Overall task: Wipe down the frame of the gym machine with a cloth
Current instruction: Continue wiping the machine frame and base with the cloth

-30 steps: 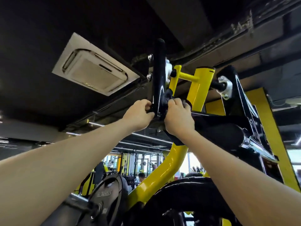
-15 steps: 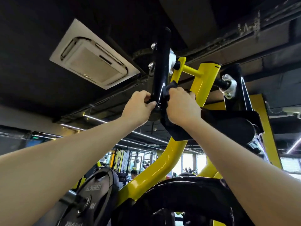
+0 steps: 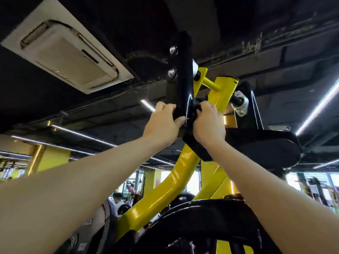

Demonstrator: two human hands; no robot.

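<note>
Both arms reach up to the top of a yellow and black gym machine. A black upright bar (image 3: 184, 74) with two silver bolts rises toward the ceiling. My left hand (image 3: 163, 123) grips this bar from the left, thumb against its lower edge. My right hand (image 3: 208, 121) is shut on a black cloth (image 3: 198, 105), bunched against the bar's right side; more dark cloth seems to hang below the wrist (image 3: 197, 147). Below the hands the curved yellow frame tube (image 3: 168, 191) runs downward.
A black pad (image 3: 262, 145) juts out to the right under a silver pivot fitting (image 3: 240, 104). A black weight plate (image 3: 201, 226) sits low in the centre. A ceiling air-conditioning unit (image 3: 67, 55) is overhead on the left. People and other machines stand far below.
Both hands have slid a little higher up the black bar while the view tilted upward; the right hand keeps the cloth pressed to the bar.
</note>
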